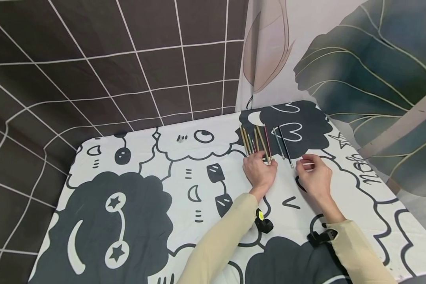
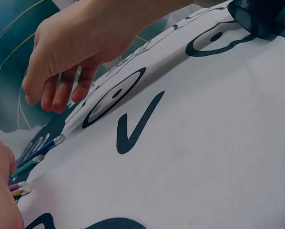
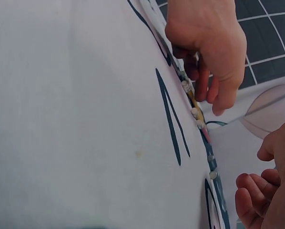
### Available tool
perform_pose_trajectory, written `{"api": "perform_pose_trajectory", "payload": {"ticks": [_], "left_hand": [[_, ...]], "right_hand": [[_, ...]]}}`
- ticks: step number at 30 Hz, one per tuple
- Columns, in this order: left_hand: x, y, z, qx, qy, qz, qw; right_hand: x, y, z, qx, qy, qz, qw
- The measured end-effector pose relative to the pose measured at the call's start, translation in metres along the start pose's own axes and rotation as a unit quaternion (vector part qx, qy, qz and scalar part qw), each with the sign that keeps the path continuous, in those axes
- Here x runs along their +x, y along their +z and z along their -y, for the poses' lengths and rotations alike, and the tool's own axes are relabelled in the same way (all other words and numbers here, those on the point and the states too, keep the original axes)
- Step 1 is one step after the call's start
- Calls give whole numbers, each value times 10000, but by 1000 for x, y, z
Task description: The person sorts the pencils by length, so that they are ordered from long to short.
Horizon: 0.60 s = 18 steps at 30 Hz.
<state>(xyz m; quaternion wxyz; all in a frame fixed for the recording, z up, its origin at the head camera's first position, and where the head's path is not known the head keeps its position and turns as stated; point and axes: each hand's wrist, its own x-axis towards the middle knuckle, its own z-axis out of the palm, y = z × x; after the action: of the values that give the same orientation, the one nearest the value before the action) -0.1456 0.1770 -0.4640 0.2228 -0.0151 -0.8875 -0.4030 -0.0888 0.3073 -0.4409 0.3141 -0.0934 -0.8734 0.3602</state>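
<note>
A fan of slim pencils is laid out just beyond the left hand, with some of the near ends hidden under its fingers; whether any of them is pinched there cannot be told. Between the hands lie a teal pencil and a dark blue pencil, the latter's near end pointed toward the right hand, by which nothing is held—its fingers are loosely bent and apart from the pencils. The likeliest trouble, it is judged, would be started at the left hand: if its fingers were swept sideways, the closely set pencils could be rolled over one another and their spread lost. The red pencil, beside the left thumb, could be nudged out of line by the same movement. On the right hand's side, the dark blue pencil could be knocked askew if its near end were brushed during a reach. Beneath both hands the bench is covered by a patterned cloth—should it be dragged by a sleeve or by the black wrist device behind the left hand, everything upon it could be shifted together.
</note>
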Motion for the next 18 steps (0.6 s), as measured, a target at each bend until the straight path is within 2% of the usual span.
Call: {"api": "perform_pose_trajectory", "payload": {"ticks": [4, 10, 18], "left_hand": [[-1, 5, 0, 185, -74, 115, 9997], [-3, 8, -1, 229, -193, 71, 9995], [-3, 11, -6, 564, -271, 223, 9978]], "right_hand": [[1, 1, -1, -12, 26, 8, 10000], [5, 6, -4, -127, 150, 46, 9998], [13, 13, -7, -213, 325, 280, 9989]]}}
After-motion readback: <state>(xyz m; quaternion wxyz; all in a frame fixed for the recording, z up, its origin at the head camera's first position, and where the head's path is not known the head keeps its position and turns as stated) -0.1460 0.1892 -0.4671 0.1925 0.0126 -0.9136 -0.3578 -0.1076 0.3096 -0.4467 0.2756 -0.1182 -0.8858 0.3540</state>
